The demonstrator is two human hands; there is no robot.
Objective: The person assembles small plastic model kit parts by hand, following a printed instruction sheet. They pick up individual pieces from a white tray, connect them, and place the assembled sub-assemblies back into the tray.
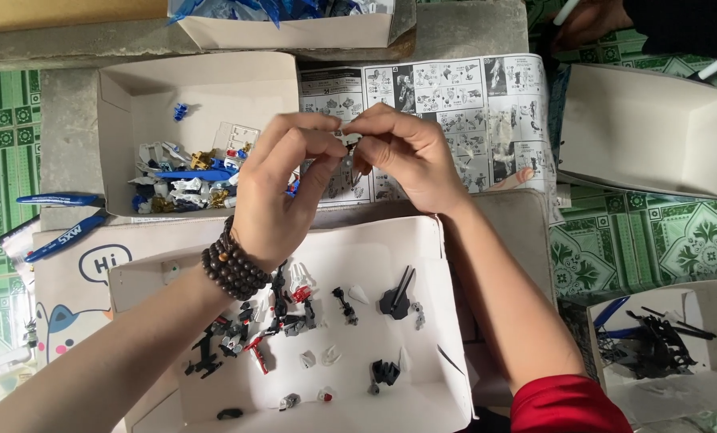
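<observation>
So the floor (pixel 679 240) is green patterned tile, ornate leaf and square motifs, showing on the right and in a strip down the left edge (pixel 2 128); a grey concrete slab (pixel 66 120) sits over it up top, rough and a bit stained, running across the upper part of the view; a tan cardboard-coloured sheet (pixel 54 12) covers the top left corner; lighting is soft and even, daylight-ish, no harsh shadows anywhere; no walls or windows in view since the camera looks straight down; everything sits low, right on the floor.
</observation>
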